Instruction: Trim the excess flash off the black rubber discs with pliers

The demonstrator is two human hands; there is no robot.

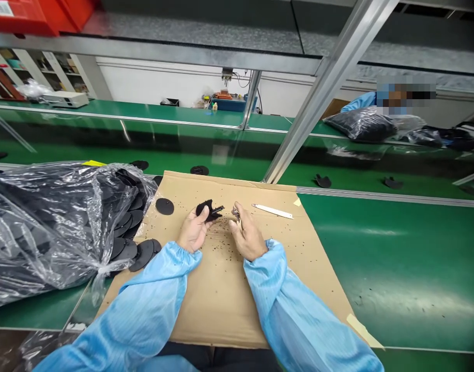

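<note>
Over the brown cardboard sheet [221, 320], my left hand [194, 230] is closed on a black part [205, 211] with a notched edge and a narrow piece sticking out to the right. My right hand [247, 235] is closed around a small metal tool [235, 211], mostly hidden by the fingers. The two hands are apart, and the tool does not touch the black part. A white-handled blade-like tool [273, 211] lies right of my right hand. One round black disc [164, 206] rests left of my left hand. Small black scraps are scattered on the cardboard.
A large clear plastic bag [58, 227] of black discs fills the left side, several discs spilling out. A slanted metal post [330, 88] rises behind the cardboard. Black parts lie on the green belt [237, 165] beyond. A person in blue sleeves [361, 102] is at the back right.
</note>
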